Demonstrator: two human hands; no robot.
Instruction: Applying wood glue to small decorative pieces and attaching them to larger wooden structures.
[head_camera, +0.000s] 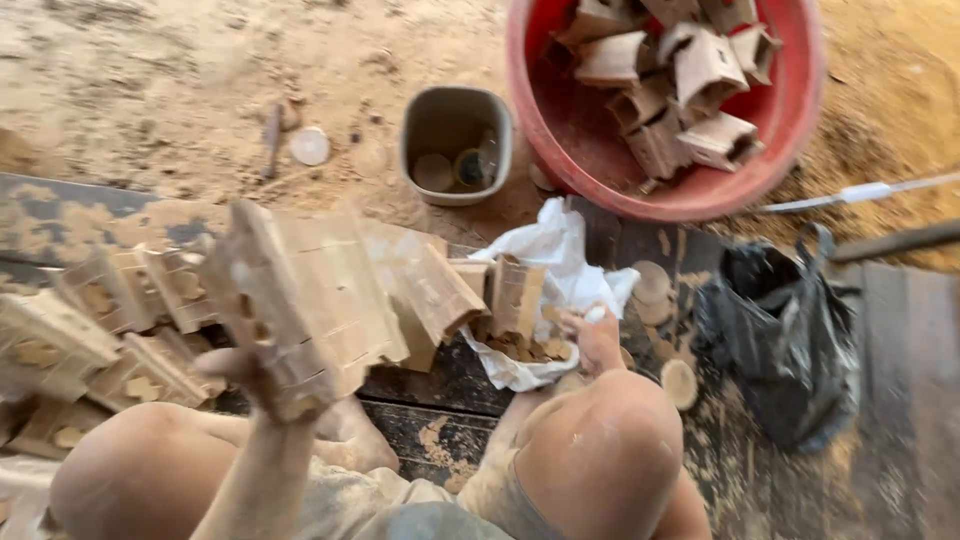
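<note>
My left hand (262, 382) holds up a small wooden house-shaped piece (300, 300), blurred by motion, above my left knee. My right hand (594, 335) reaches past my right knee into a white plastic bag (556, 255) and touches small round wooden discs (525, 348) lying in it. Several similar wooden house pieces (110, 320) are piled on the dark board at the left, and two more (470, 290) stand beside the white bag.
A red basin (790, 130) at the top right holds several wooden house pieces. A grey square cup (456, 145) stands on the sawdust floor. A black plastic bag (785, 340) lies at the right, with loose wooden discs (668, 330) beside it.
</note>
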